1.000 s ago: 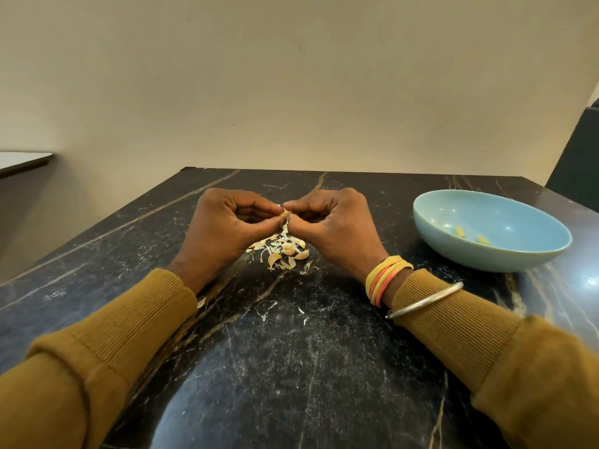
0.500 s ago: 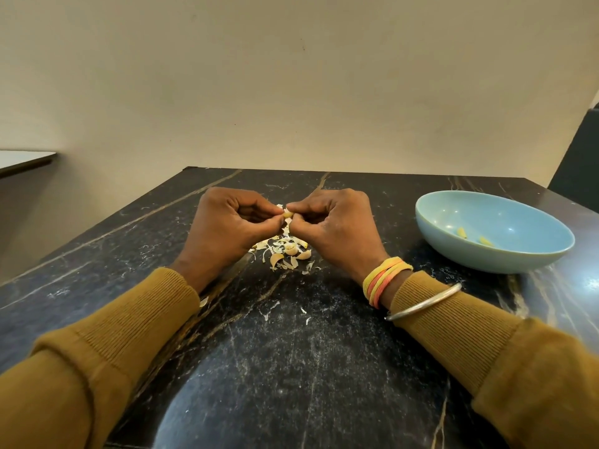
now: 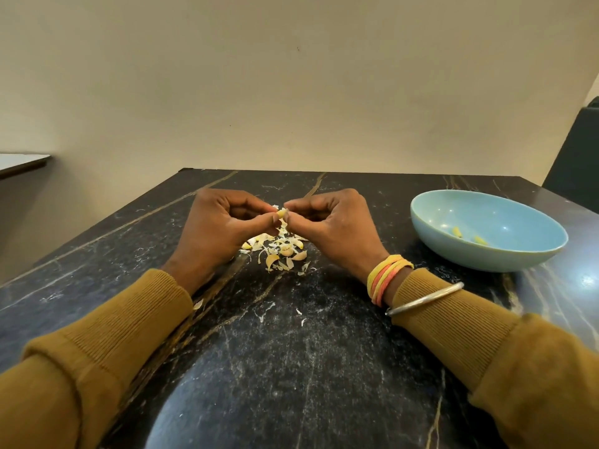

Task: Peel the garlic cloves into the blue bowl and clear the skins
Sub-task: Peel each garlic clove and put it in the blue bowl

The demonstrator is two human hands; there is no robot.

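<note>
My left hand [image 3: 223,228] and my right hand [image 3: 334,228] meet fingertip to fingertip above the dark marble table. Between them they pinch one small yellowish garlic cloves piece, a single clove [image 3: 281,214]. Right under the hands lies a pile of papery skins and unpeeled cloves [image 3: 278,251]. The blue bowl [image 3: 453,254] stands to the right of my right hand and holds two peeled cloves [image 3: 457,232].
The black marble table [image 3: 291,367] carries scattered skin flakes [image 3: 299,314] near its middle. Behind its far edge rises a beige wall. A dark chair back [image 3: 577,157] stands at the far right, a pale ledge [image 3: 22,162] at the far left.
Both hands stay together over the pile; the fingers have shifted slightly on the clove. The bowl and pile have not moved.
</note>
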